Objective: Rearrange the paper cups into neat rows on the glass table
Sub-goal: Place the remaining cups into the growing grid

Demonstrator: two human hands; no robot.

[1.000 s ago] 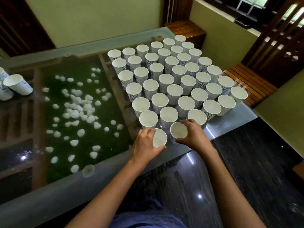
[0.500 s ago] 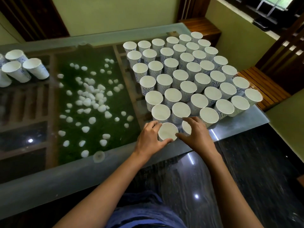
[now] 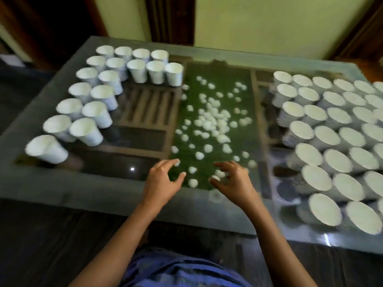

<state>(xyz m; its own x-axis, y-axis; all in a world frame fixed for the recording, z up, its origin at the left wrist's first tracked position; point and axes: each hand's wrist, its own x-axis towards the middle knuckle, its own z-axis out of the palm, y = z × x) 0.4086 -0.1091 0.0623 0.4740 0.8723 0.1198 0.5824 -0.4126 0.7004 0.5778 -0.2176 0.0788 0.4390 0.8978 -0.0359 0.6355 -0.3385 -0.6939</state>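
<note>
Fingers (image 3: pixel 165 163) of the left hand (image 3: pixel 160 183) and right hand (image 3: pixel 234 183) hovered spread and empty over the near edge of the table (image 3: pixel 62 189), seemingly between cups, next likely reaching for the cups (image 3: pixel 93 112) by the left edge.

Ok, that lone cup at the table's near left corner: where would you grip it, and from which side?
Probably the side wall just under the rim of the lone cup, coming from its right with the left hand. It stands mouth up and widens toward the top, so a grip there should hold; the next cup sits just behind it.
</note>
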